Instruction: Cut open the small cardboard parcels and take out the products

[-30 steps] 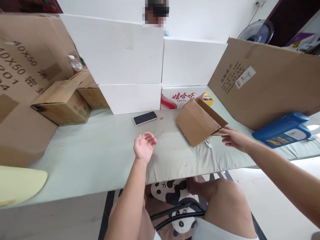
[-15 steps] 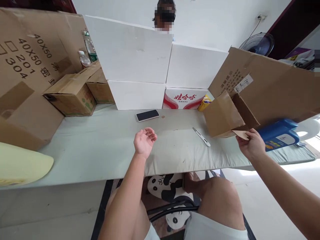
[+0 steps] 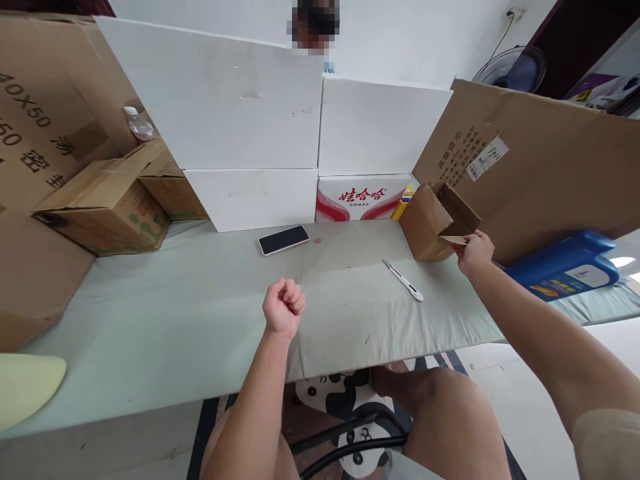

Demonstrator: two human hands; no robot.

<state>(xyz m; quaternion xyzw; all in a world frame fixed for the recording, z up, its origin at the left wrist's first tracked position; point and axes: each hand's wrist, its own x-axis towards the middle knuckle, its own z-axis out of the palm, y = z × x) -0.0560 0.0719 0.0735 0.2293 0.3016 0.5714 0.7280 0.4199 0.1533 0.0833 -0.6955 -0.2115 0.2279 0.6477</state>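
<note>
My right hand [image 3: 475, 253] is closed on a flap of a small brown cardboard box [image 3: 424, 223]. This box stands on the right side of the table with its top open; its inside is mostly hidden. My left hand [image 3: 283, 308] is held above the middle of the table, closed into a fist, with nothing showing in it. Between the two hands lies a white utility knife [image 3: 403, 281]. Beyond my left hand are a phone [image 3: 284, 240] with a dark screen and a small brown bit [image 3: 318, 240] beside it.
White boxes [image 3: 250, 107] form a wall at the back, with a red-and-white carton [image 3: 363, 198] low down. Brown boxes [image 3: 110, 207] stand at left. A blue bottle [image 3: 565, 267] lies at right by a large cardboard panel [image 3: 540, 167]. A person's head [image 3: 315, 23] shows behind the wall.
My left hand has gone from loosely open to a fist. My right hand, still on the flap, has moved away from me, and the small box has shifted back with it. The view has turned slightly.
</note>
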